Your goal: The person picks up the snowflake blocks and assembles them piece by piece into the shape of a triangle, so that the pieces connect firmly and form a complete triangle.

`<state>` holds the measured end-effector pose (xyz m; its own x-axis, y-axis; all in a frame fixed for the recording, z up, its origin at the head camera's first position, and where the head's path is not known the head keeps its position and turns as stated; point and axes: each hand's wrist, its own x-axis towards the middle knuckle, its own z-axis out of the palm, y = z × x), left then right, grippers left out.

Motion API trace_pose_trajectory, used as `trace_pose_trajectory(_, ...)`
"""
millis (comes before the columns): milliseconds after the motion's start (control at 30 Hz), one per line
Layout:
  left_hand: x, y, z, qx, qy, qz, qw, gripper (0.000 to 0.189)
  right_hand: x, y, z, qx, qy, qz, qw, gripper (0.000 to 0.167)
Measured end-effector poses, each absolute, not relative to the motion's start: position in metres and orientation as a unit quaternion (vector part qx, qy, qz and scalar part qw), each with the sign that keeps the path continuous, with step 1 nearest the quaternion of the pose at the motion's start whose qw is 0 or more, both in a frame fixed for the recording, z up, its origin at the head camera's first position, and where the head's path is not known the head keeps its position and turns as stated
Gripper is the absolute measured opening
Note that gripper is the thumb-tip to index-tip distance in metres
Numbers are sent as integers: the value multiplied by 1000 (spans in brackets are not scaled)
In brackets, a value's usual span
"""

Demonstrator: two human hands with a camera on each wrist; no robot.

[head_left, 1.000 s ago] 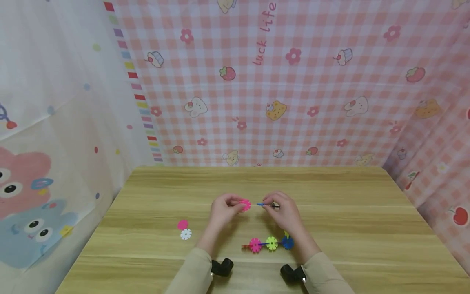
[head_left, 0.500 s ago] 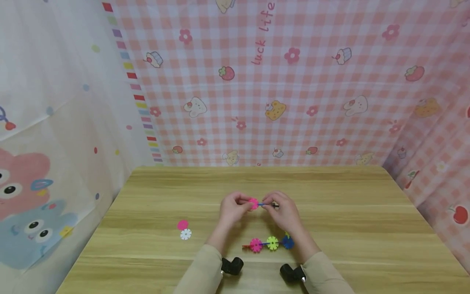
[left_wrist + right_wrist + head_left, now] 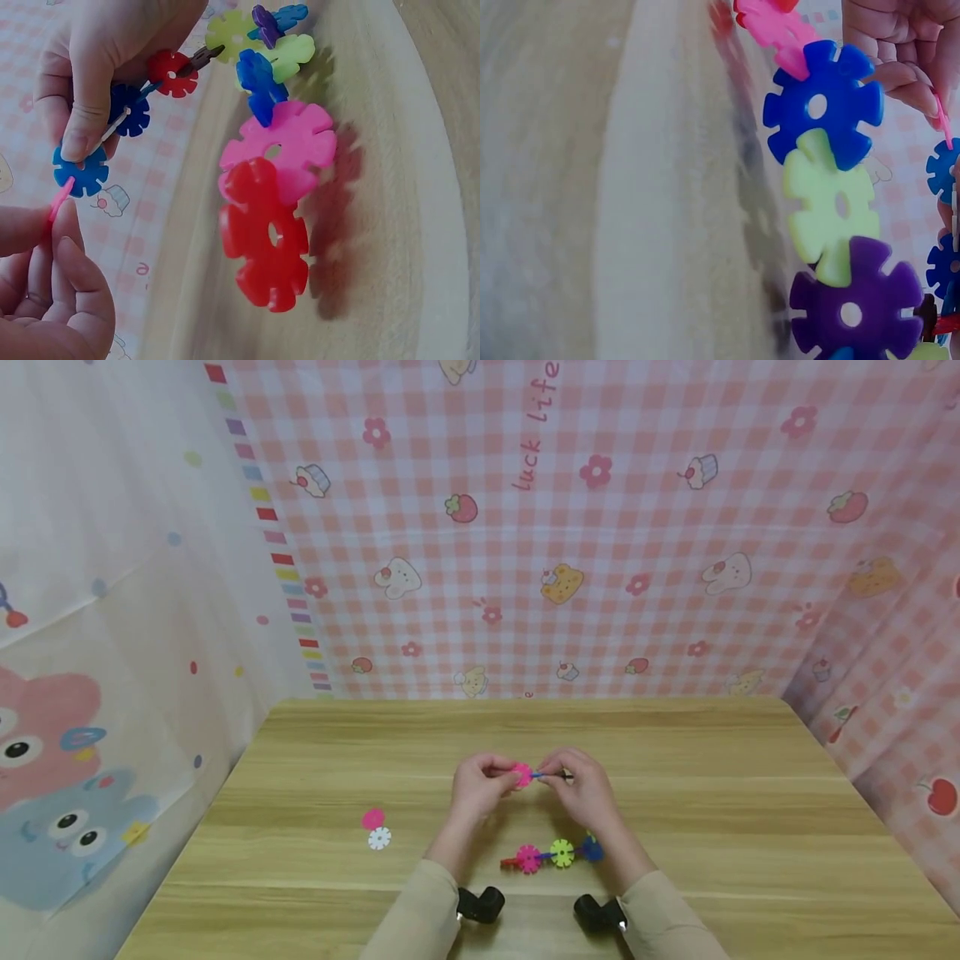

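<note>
My left hand [image 3: 477,787] pinches a pink notched disc [image 3: 522,774] between thumb and fingers. Opposite it, my right hand [image 3: 583,787] pinches a blue notched disc [image 3: 90,180], the end piece of a chain of interlocking discs. In the left wrist view the pink disc's edge meets the rim of the blue one. Behind the blue disc, white, dark blue, red [image 3: 174,73] and brown pieces follow, partly hidden by the right hand. Lower down, the chain runs through purple [image 3: 855,300], yellow-green [image 3: 562,853], blue [image 3: 825,105] and pink [image 3: 281,146] discs to a red disc [image 3: 266,240].
A loose pink disc [image 3: 373,819] and a white notched disc [image 3: 379,838] lie together on the wooden table [image 3: 300,760], left of my left forearm. Patterned cloth [image 3: 480,568] hangs behind the table. Black wrist cameras [image 3: 483,905] sit at both cuffs.
My left hand has moved right, bringing the pink disc against the blue disc. My right hand has stayed nearly in place. The chain's lower part has shifted slightly right.
</note>
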<state>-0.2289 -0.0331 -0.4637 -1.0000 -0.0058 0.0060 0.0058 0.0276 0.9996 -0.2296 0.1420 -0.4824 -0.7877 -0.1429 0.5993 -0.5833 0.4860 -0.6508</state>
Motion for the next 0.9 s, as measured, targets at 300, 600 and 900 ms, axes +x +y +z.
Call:
trace_pose_trajectory(300,-224,-30,-458,6,-690,-724,-2,16,-230,143,-480,241,-818,456,256,22)
trace_pose_trajectory(600,-230,-34,-458,-8,-709,-705,-12,16,-230,146,-477,229,-854,423,198,20)
trace_pose_trajectory(900,-231,-39,-461,-6,-736,-677,-1,14,-231,135,-473,234,-892,350,163,35)
